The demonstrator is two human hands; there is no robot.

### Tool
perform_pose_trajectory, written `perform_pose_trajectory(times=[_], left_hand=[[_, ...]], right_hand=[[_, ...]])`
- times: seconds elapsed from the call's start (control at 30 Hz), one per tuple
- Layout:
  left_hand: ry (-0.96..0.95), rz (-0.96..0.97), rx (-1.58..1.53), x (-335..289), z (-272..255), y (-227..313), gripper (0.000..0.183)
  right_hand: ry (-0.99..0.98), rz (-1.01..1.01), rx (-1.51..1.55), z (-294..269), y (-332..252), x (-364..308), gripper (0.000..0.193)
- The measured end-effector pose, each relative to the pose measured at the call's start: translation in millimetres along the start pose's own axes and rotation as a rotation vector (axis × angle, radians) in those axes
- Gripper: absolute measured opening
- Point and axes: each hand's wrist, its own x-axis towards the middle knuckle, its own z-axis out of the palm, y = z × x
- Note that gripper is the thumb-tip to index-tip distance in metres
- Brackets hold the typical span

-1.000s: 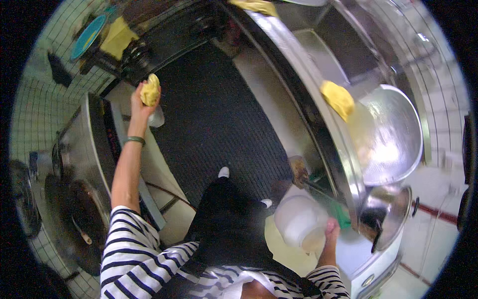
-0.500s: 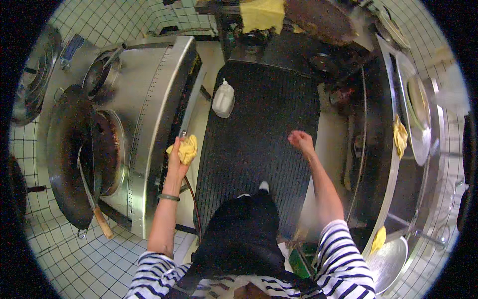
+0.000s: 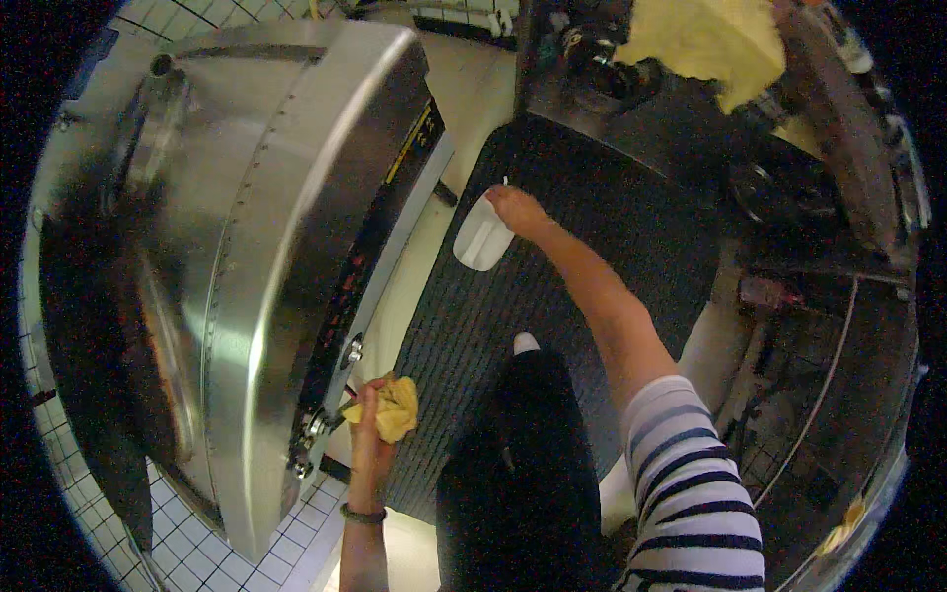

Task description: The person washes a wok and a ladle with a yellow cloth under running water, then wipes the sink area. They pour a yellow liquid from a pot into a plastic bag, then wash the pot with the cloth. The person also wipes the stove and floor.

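A white plastic bottle [image 3: 481, 244] with a thin nozzle stands or hangs above the black ribbed mat; I cannot tell whether its base touches the mat. My right hand [image 3: 521, 211] is closed round its top, arm stretched forward. Near the stove's front, my left hand [image 3: 367, 426] grips a crumpled yellow cloth [image 3: 398, 410], close to the metal control knobs [image 3: 314, 426]. A bracelet circles the left wrist.
To the left is a steel stove [image 3: 286, 197] with a wok [image 3: 94, 395] on it. The mat [image 3: 592, 306] covers the floor ahead. At the far right, a yellow cloth [image 3: 710, 44] drapes near dark equipment. Shelving [image 3: 819, 395] lines the right side.
My right hand has reached forward and left and taken hold of the bottle. The view has tilted and shifted toward the stove. My left hand still grips the cloth.
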Motion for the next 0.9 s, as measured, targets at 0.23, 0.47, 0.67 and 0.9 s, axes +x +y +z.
perform_pose_trajectory(times=[0.23, 0.47, 0.67, 0.9], left_hand=[[-0.005, -0.054, -0.076, 23, 46, -50, 0.031], [0.012, -0.048, -0.116, 41, 63, -33, 0.024], [-0.015, -0.019, -0.111, 55, 69, -25, 0.025], [0.019, -0.082, -0.133, 47, 73, -13, 0.027]], right_hand=[[-0.455, 0.236, -0.064, 25, 55, 20, 0.040], [-0.513, 1.139, 1.071, 33, 68, 2, 0.046], [-0.437, 1.151, 1.182, 42, 73, -15, 0.049], [-0.293, 0.981, 1.108, 48, 61, -28, 0.054]])
